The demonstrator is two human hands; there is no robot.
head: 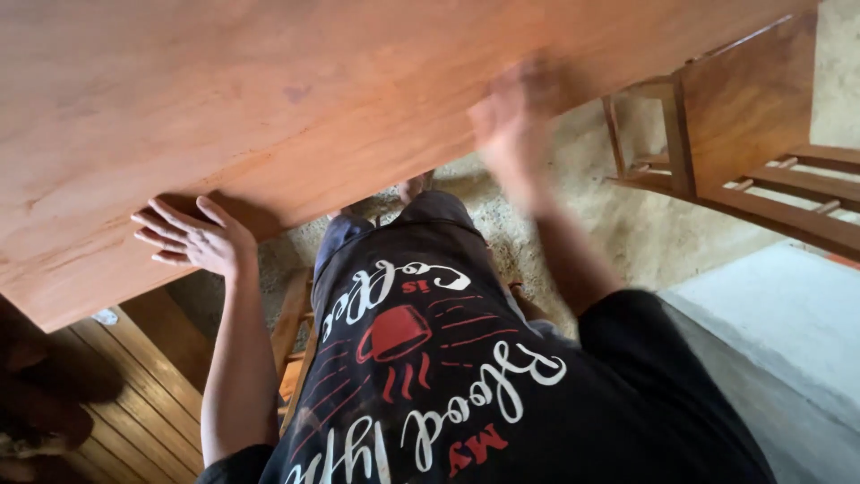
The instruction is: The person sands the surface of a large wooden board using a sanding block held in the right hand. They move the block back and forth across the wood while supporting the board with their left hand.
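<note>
Sanding/rubbing step, I'd judge: left hand (193, 237) lay flat, fingers spread, on the wooden tabletop (269, 99) near edge, right hand (512, 121) blurred over it, grip unclear; next needs steady bracing.

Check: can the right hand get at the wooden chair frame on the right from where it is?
Probably yes: the right hand, blurred, sits at the board's edge, and only open floor shows between it and the chair frame.

Reddish-brown board (269, 99) (faint grain); black shirt (502, 394), red-white print; brown chair (743, 116).
</note>
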